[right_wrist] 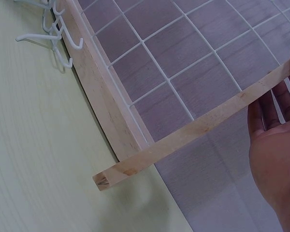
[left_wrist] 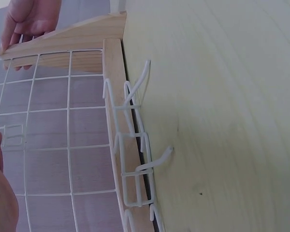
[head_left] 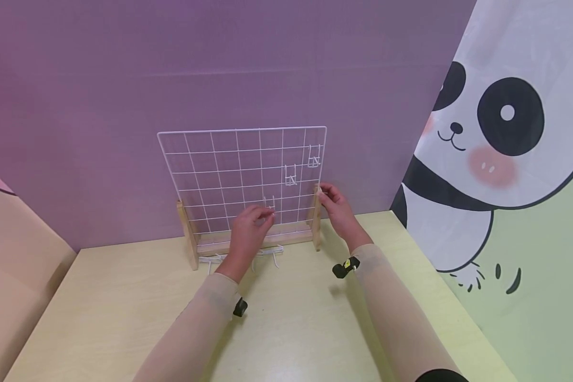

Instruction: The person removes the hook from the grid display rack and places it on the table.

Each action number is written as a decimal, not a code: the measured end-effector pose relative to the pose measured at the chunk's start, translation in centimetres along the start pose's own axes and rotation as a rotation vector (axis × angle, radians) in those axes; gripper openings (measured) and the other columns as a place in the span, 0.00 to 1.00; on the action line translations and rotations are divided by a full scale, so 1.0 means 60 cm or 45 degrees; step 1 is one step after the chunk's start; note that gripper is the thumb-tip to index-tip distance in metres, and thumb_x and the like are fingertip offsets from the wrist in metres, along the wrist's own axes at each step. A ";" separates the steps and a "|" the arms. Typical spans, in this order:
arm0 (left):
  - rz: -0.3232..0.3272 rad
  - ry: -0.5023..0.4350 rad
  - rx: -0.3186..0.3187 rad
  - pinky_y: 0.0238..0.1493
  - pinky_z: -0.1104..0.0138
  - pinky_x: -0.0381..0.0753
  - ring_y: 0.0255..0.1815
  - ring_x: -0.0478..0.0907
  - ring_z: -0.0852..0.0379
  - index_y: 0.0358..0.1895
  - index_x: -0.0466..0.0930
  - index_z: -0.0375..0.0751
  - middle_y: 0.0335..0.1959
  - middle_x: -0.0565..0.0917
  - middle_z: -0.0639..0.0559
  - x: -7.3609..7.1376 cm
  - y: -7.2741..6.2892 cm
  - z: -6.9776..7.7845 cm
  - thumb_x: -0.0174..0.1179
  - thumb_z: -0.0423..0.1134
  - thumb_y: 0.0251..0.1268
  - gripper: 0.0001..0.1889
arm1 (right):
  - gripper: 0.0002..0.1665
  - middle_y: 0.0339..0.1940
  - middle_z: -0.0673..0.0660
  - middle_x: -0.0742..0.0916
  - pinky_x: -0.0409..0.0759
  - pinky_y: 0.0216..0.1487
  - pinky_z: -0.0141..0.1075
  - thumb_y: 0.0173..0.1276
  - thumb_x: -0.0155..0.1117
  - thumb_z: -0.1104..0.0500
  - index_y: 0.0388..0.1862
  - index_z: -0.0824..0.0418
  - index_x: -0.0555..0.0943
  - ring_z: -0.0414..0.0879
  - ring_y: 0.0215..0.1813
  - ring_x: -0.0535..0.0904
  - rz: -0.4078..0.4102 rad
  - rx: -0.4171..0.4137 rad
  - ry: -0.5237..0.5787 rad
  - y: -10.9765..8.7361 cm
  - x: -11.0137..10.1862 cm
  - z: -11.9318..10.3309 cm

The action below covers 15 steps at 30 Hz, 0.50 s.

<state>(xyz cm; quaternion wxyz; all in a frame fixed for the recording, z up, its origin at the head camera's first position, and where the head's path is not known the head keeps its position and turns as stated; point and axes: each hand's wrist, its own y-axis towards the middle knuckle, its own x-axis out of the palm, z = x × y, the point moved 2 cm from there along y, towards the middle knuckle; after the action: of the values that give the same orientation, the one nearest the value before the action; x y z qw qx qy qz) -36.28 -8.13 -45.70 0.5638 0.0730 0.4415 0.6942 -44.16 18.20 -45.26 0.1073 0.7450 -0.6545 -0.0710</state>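
Note:
A white wire grid panel (head_left: 241,159) stands upright in a wooden stand (head_left: 187,233) on the table. With thumb and fingertips my left hand (head_left: 248,233) pinches a white wire hook (head_left: 269,201) low on the grid, right of its middle; the fingers cover its lower part. My right hand (head_left: 339,211) grips the top of the stand's right wooden upright (right_wrist: 203,124), fingers behind it in the right wrist view. Two more white hooks hang on the grid: one (head_left: 290,176) above the left hand, the other (head_left: 313,157) near the top right corner.
Several loose white hooks (left_wrist: 135,169) lie along the front of the stand's wooden base rail (left_wrist: 117,72), partly behind the left forearm. The pale wooden table (head_left: 286,329) ends at a purple wall (head_left: 124,95) behind the grid. A panda-printed panel (head_left: 458,223) stands at right.

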 end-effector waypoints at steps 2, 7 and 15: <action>0.024 0.002 0.022 0.51 0.55 0.92 0.47 0.91 0.46 0.47 0.93 0.36 0.45 0.91 0.46 -0.002 0.001 0.000 0.77 0.29 0.69 0.07 | 0.20 0.59 0.50 0.82 0.68 0.83 0.48 0.88 0.60 0.61 0.72 0.66 0.76 0.46 0.65 0.77 0.000 0.006 0.004 0.000 0.000 0.000; 0.065 -0.014 0.068 0.51 0.57 0.92 0.47 0.92 0.46 0.45 0.94 0.35 0.44 0.92 0.45 -0.009 0.005 0.004 0.76 0.28 0.70 0.05 | 0.20 0.59 0.51 0.83 0.67 0.84 0.49 0.88 0.60 0.60 0.72 0.65 0.76 0.48 0.67 0.77 -0.005 0.010 -0.002 -0.001 -0.001 0.000; 0.107 -0.021 0.120 0.48 0.56 0.93 0.46 0.92 0.45 0.45 0.93 0.34 0.44 0.93 0.44 -0.018 0.017 0.010 0.77 0.28 0.69 0.05 | 0.21 0.60 0.53 0.83 0.66 0.84 0.49 0.89 0.59 0.61 0.73 0.67 0.75 0.48 0.67 0.77 -0.014 -0.004 -0.011 -0.003 0.000 -0.003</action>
<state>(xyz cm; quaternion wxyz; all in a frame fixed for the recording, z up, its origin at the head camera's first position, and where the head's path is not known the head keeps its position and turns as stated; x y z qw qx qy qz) -36.27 -8.71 -44.19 0.5337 0.1235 0.4656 0.6951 -43.96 18.23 -45.15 0.1054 0.7482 -0.6506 -0.0759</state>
